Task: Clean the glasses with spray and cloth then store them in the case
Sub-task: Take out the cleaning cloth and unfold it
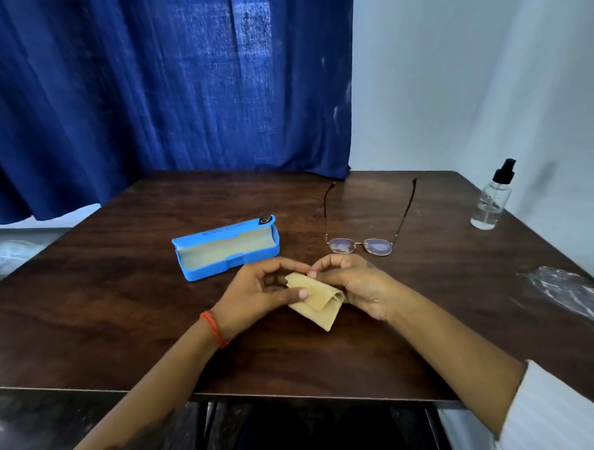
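Note:
A tan cleaning cloth, partly folded, is held between both hands over the middle of the dark wooden table. My left hand pinches its left side and my right hand grips its right side. The thin-framed glasses lie just beyond my right hand, lenses toward me and arms unfolded pointing away. An open blue case with a pale lining lies to the left of the glasses. The clear spray bottle with a black pump stands upright at the far right edge.
A blue curtain hangs behind the table and a pale wall is at the right. A whitish smear marks the table's right side. The table's front edge is close to my forearms.

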